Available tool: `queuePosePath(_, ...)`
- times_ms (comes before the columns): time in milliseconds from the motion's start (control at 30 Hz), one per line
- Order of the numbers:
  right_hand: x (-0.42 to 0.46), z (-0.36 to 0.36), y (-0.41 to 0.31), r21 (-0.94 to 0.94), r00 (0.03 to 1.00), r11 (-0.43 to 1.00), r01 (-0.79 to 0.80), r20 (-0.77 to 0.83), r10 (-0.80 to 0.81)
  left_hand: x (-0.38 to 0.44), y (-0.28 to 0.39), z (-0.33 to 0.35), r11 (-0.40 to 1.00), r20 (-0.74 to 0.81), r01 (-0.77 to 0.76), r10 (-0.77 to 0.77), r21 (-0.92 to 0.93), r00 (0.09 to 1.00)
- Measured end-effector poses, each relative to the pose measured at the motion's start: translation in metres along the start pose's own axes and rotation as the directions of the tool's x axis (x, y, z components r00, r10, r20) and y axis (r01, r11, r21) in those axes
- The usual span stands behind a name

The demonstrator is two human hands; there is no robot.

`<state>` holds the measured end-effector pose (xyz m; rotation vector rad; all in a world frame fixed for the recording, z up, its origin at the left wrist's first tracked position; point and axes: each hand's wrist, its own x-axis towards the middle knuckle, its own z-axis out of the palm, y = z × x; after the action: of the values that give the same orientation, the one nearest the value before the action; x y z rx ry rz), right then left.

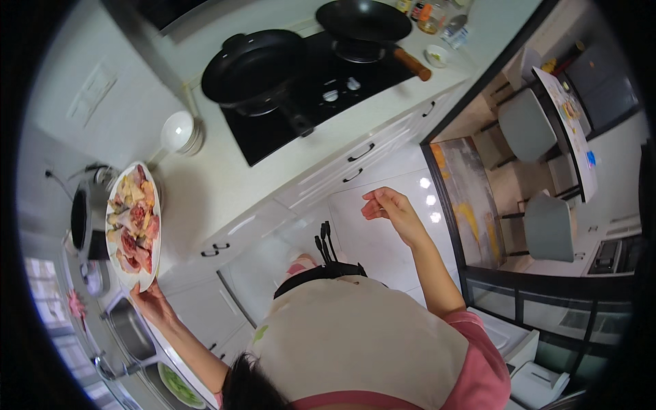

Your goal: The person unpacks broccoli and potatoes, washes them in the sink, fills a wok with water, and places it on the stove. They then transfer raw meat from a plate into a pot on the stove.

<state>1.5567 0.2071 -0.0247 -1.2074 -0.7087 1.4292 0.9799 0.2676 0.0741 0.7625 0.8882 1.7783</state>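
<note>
My left hand (152, 305) grips the near rim of a white oval plate (145, 283). Pieces of raw, cut-up chicken (134, 220) cover most of that plate, which is held up at the counter's left side. Away from the counter, over the floor, my right hand (385, 207) is raised with its fingers loosely curled and nothing in them. On the black cooktop (320, 110) stand two pans: a black frying pan (251, 72) on the left burner, its handle towards me, and a black wok (364, 20) with a wooden handle on the right one.
Stacked white bowls (179, 133) stand left of the cooktop. Bottles (432, 18) and a small dish (436, 56) are at its right. A steel sink (132, 328) lies at lower left, beside a basin of green vegetables (179, 384). Grey chairs (528, 125) stand beyond the doorway.
</note>
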Motion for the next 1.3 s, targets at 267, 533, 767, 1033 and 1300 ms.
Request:
queuePosePath(267, -0.150, -0.160, -0.083, 0.035, 0.975, 0.974, 0.222, -0.016, -0.222, -0.124, 0.009, 0.165, 0.997, 0.223, 0.030, -0.013, -0.071, 0.975)
queuePosePath(533, -0.261, -0.388, -0.146, 0.020, 0.928, 0.945, 0.328, -0.194, -0.318, -0.291, -0.025, 0.282, 0.992, 0.280, -0.013, 0.048, -0.127, 0.959)
queuePosePath(767, -0.270, -0.570, -0.222, -0.027, 0.884, 0.905, 0.425, -0.204, -0.421, -0.363, -0.071, 0.355, 0.989, 0.051, -0.148, 0.149, -0.010, 0.988)
queuePosePath(1033, -0.137, -0.769, -0.422, -0.529, 0.641, 0.611, 0.589, -0.154, -0.752, -0.421, -0.109, 0.447, 0.968, -0.007, -0.240, 0.241, 0.072, 0.970)
queuePosePath(1300, 0.038, -0.873, -0.610, -0.956, 0.192, 0.188, 0.226, -0.146, -0.971, -0.468, -0.149, 0.546, 0.952, -0.148, -0.288, 0.301, 0.106, 0.942)
